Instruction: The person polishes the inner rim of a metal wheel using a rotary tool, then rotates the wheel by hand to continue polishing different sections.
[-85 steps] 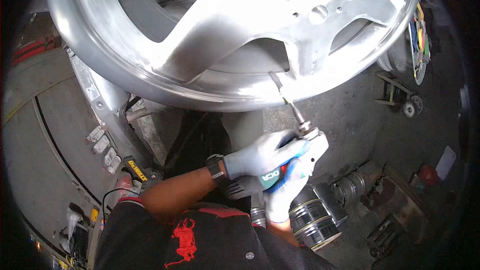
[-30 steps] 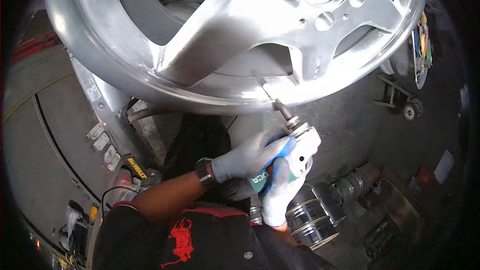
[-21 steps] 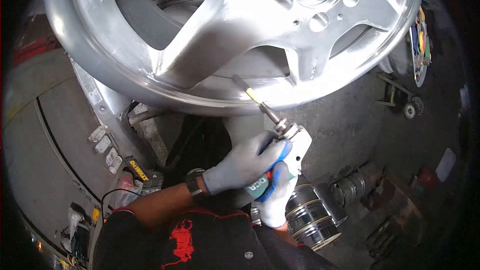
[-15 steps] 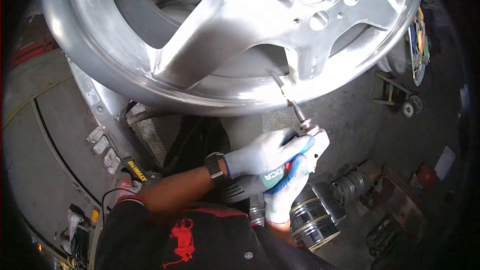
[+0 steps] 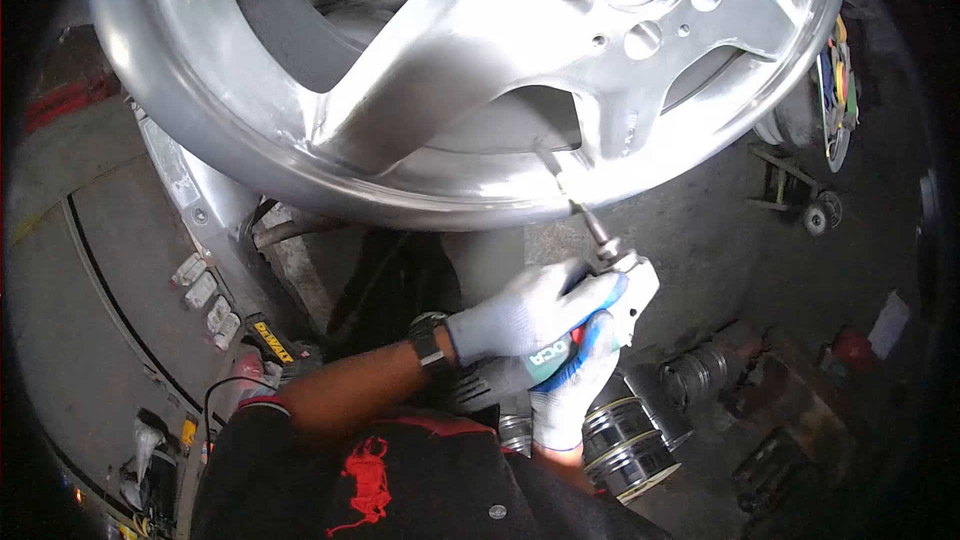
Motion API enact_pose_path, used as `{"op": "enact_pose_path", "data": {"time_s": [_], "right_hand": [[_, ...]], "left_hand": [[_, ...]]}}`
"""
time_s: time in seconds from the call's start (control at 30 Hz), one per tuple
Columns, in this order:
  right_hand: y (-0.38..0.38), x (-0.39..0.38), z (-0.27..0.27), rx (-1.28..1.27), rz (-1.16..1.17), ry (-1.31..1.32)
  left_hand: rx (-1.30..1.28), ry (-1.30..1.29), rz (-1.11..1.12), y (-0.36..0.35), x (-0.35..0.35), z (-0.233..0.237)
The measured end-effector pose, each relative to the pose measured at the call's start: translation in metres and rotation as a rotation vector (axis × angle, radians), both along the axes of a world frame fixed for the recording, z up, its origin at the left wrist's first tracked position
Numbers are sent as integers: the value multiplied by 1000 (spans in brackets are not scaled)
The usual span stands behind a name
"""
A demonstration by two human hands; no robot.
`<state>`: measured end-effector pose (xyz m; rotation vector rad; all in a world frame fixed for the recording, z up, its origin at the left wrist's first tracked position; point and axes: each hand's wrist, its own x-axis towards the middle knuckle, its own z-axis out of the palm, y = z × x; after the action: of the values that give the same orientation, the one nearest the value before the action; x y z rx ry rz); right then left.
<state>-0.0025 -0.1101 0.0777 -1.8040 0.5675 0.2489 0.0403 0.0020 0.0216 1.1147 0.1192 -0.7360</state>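
Observation:
A large silver alloy wheel (image 5: 400, 120) fills the upper view, its spokes and rim bare and shiny. Both hands wear white gloves with blue on the fingers. My left hand (image 5: 530, 310) wraps over the head of a teal and grey die grinder (image 5: 548, 360), with a dark watch on that wrist. Lower down, my right hand (image 5: 578, 385) is closed round the grinder's body. The tool's thin shaft and bit (image 5: 575, 200) point up and to the left at the opening between spokes by the rim; the blurred tip hides whether it touches metal.
Stacked wheel rims (image 5: 625, 440) stand on the floor at lower right. Further right are a small wheeled stand (image 5: 800, 195) and discs in several colours (image 5: 838, 90). To the left, a metal frame (image 5: 190, 175) and a yellow-black DeWalt-labelled item (image 5: 270, 338) sit near a grey surface.
The bit's tip has shifted slightly left along the rim edge, and the wheel appears a little to the right in view. Both hands keep the same grip.

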Motion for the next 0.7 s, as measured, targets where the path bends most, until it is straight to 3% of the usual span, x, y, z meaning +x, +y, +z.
{"op": "enact_pose_path", "data": {"time_s": [0.1,0.23,0.37,0.4,0.5,0.53,0.57,0.63,0.67,0.7], "right_hand": [[3,-12,-11,-29,-91,-118],[8,-21,-12,-126,117,-76],[18,-22,-11,53,196,-41],[30,-24,-8,221,-38,32],[34,-15,-3,415,-16,59],[39,-13,3,452,-120,95],[29,-13,1,452,-120,95],[3,-8,1,90,263,171],[15,-11,-1,40,57,-21],[7,2,6,16,101,48]], "left_hand": [[-108,-45,46,2,-3,-4],[-119,50,153,20,-17,6],[92,110,128,46,-22,28],[168,155,88,47,-26,27],[329,197,116,51,-27,45],[330,197,117,49,-27,46],[295,168,173,44,-25,46],[250,136,225,31,-22,40],[141,113,195,22,-20,29],[34,90,165,14,-18,18]]}}
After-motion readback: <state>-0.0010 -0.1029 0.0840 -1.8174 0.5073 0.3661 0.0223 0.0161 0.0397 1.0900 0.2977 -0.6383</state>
